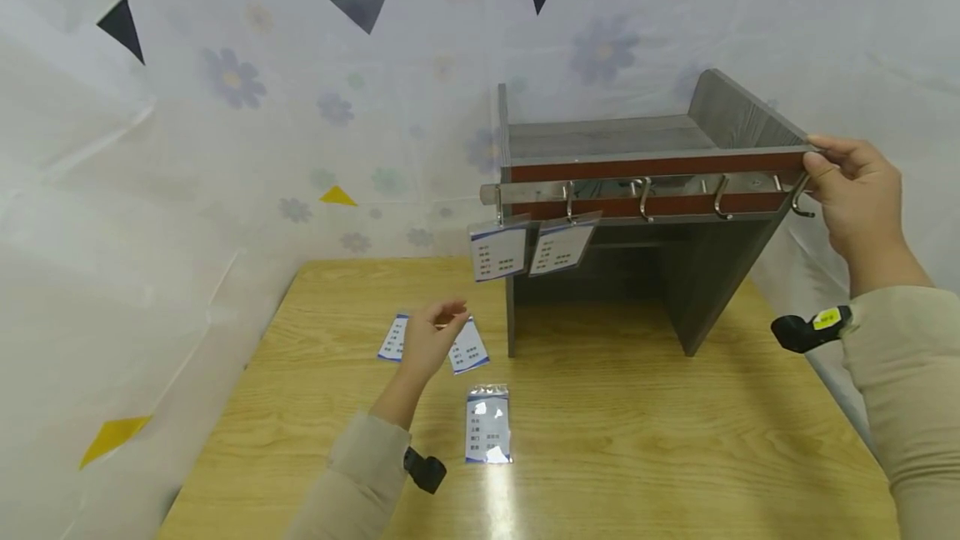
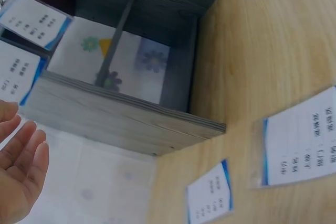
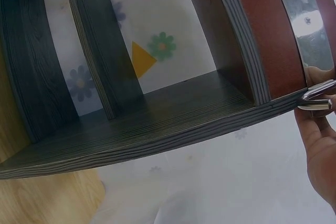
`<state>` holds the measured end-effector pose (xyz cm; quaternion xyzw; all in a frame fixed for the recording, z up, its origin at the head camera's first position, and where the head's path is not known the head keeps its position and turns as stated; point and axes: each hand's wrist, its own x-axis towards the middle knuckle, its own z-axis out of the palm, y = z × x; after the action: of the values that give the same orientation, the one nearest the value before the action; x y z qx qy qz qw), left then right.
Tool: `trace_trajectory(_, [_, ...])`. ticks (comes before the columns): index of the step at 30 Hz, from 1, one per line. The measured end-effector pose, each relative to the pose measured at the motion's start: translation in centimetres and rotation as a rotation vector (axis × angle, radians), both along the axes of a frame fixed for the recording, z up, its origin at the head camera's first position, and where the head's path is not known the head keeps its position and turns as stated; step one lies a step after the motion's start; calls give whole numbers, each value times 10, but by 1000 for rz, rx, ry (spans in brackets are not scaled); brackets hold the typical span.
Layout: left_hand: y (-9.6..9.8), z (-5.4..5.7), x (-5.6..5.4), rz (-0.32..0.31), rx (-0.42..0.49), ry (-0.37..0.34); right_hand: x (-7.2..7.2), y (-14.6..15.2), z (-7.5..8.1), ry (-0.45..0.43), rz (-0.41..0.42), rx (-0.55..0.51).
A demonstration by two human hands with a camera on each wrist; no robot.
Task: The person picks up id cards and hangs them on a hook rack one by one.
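A grey wooden shelf [image 1: 723, 273] stands on the table, a metal hook rail [image 1: 678, 185] along its red-brown front strip. My right hand [image 1: 858, 190] grips the shelf's upper right corner beside the last hook, thumb in front and fingers over the top. Two clear-sleeved badge cards hang at the rail's left end: one card [image 1: 498, 252] at the end, another card [image 1: 564, 247] beside it. My left hand [image 1: 429, 340] is raised left of the shelf, its fingers loosely bent and holding nothing. Behind it lie a badge card [image 1: 392, 342] and a second one [image 1: 468, 348], both partly hidden.
Closer to the front, another badge card [image 1: 487, 427] lies face up on the wooden table [image 1: 637, 440]. Several bare hooks, among them a curved hook [image 1: 722, 197], stick out along the rail. A pale flowered sheet [image 1: 285, 148] with triangle shapes hangs behind and at the sides.
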<state>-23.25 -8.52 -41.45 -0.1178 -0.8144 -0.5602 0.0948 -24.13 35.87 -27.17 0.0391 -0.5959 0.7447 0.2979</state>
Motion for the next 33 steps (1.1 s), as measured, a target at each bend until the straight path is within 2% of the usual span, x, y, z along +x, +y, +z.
trace_trajectory(5, [-8, -22, 2, 15, -15, -67, -2, 0, -1, 9, -2, -4])
trace_trajectory(15, [-14, -61, 4, 2, -17, -140, -2, -1, 0, 12, -6, 7])
trace_trajectory(17, [-13, -63, 6, -12, -16, -159, -2, -1, -1, 10, -11, 11])
trace_trajectory(22, [-14, -77, 4, -46, -55, -189, -2, -2, -1, 4, -20, 11])
trace_trajectory(25, [-14, -90, 1, -45, -86, -251, -2, -2, -1, 4, -24, 11])
trace_trajectory(33, [-11, -106, 1, -84, -158, -369, -2, 0, -1, 9, -21, 9])
